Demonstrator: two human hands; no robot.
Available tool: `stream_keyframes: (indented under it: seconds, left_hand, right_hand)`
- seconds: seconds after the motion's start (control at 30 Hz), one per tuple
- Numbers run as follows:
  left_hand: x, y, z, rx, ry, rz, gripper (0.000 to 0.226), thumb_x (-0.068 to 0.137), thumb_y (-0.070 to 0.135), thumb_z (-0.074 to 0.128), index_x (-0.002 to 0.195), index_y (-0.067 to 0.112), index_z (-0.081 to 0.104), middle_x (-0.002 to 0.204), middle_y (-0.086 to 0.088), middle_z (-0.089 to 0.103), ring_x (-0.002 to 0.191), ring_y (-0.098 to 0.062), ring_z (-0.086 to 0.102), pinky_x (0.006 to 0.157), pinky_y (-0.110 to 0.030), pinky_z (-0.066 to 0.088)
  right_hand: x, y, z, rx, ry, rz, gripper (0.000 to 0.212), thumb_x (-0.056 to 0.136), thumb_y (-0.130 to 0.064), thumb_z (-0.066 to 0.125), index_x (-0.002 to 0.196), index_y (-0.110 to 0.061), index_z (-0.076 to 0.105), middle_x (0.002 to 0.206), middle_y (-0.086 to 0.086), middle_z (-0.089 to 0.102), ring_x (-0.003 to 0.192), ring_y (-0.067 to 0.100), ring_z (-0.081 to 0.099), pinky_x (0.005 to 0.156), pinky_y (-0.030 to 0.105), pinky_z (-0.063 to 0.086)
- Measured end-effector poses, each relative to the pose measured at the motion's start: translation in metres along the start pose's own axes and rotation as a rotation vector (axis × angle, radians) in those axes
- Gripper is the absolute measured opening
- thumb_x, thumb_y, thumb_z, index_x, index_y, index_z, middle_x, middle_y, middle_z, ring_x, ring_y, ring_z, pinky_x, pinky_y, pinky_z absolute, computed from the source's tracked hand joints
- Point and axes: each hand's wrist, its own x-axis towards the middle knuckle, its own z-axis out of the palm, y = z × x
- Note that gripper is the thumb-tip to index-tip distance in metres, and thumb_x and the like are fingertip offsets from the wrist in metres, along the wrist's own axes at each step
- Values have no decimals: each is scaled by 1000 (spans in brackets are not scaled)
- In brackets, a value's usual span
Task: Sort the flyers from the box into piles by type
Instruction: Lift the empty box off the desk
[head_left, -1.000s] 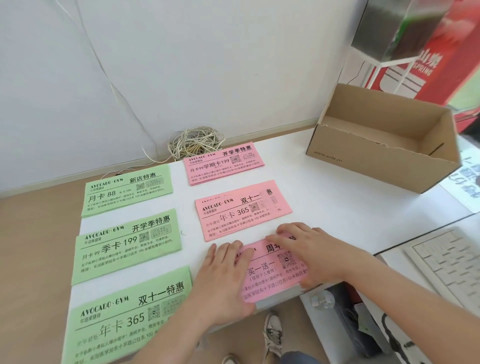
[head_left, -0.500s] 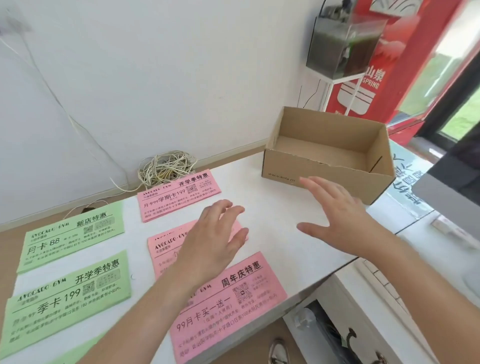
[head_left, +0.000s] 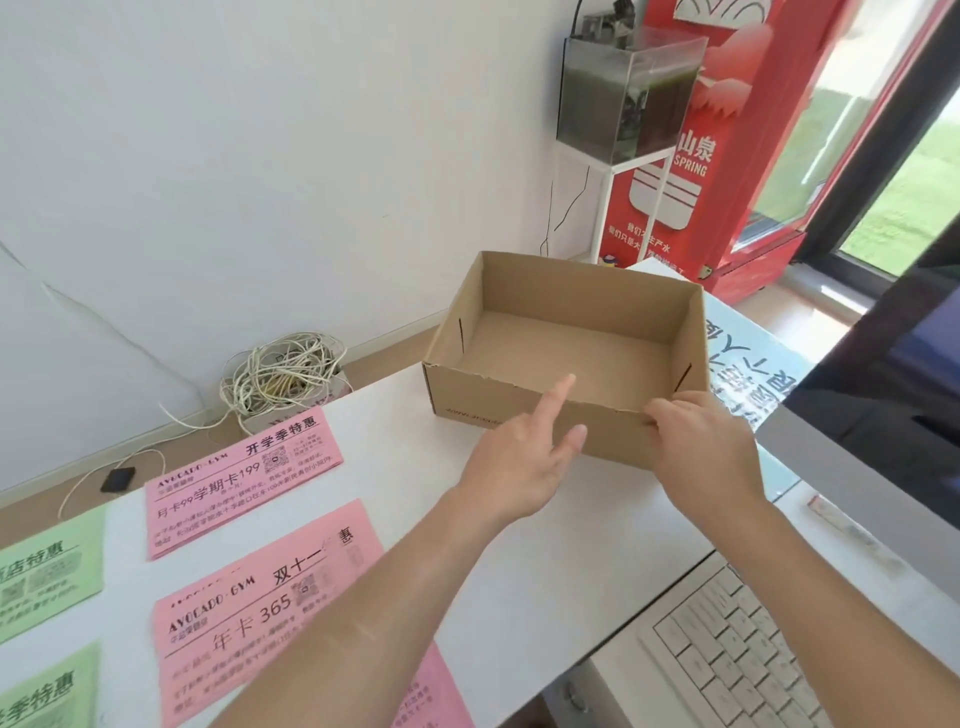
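Your right hand has its grip curled over the near wall of the cardboard box, at the near right corner, fingers hooked on the torn rim. Your left hand hovers just in front of that same wall, its grip wide: index finger straight and pointing at the box, the other fingers loose, holding nothing.

The box stands open-topped at the far right of the white tabletop, its brown floor showing. The flyers lie in piles to your left. The far pink pile and the middle pink pile are one behind the other. A third pink pile sits at the near edge. Two green piles run off the left border. Your left forearm crosses the middle and near pink piles and hides part of each.

Close on the right of the box is a dark monitor, with a pale blue printed sheet between them. A white keyboard lies below your right forearm. Behind the piles, on the floor by the wall, are a tangle of pale cable and a small black object. Farther back are a murky glass tank on a white stand and a red cabinet.
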Motion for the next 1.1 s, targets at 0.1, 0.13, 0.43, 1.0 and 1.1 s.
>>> stream_keyframes:
  seconds: [0.1,0.13,0.43,1.0,1.1]
  left_hand:
    - [11,0,7,-172,24,-124,32,95,57,32,116,38,47,89,1,64,90,-25,61,88,-39,47]
    - [13,-1,7,-206,65,-167,31,95,57,32,101,33,51,85,2,64,85,-24,63,84,-39,48]
    - [-21,-20,-40,-137,510,-319,21,81,30,49,69,14,52,62,0,66,71,-24,61,68,-35,48]
    - [-254,-11,-101,-155,630,31,31,83,4,50,106,24,42,65,5,52,66,-17,55,65,-37,40]
    - [-288,-4,-92,-113,583,59,35,85,4,48,111,25,38,75,12,52,63,-26,55,63,-39,38]
  right_hand:
    - [-9,-9,8,74,53,-70,26,59,8,74,63,-15,62,57,-4,60,83,28,64,54,32,45]
    - [-13,-14,8,92,57,-87,28,57,7,76,62,-16,61,57,-4,60,82,27,65,53,30,44]
    - [-47,-39,-24,185,212,-380,41,69,-3,77,108,-12,68,124,12,60,123,33,49,88,40,52]
    - [-257,-126,-146,283,657,-42,48,83,-20,69,127,-8,55,133,21,44,112,37,45,105,12,17]
    - [-306,-122,-162,351,732,181,53,84,-5,63,134,-12,46,132,16,40,115,22,39,93,32,41]
